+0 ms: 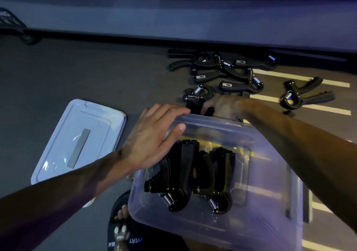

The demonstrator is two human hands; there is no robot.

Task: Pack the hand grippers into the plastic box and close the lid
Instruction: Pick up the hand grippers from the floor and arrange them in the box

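Clear plastic box [241,223] on floor [77,73], two black hand grippers [173,183] inside. Lid [77,138] off, lying left of box. Left hand [152,136] on far rim, fingers spread flat, gripping nothing. Right hand [222,105] blurred beyond box at nearest gripper [195,96]; finger state cannot tell. Loose pile [228,71] further back, one stray [303,96] at right. Risks: tangled handles dragging neighbours; a handle snagging rim; box sliding if left hand lifts; haphazard stacking blocking lid.
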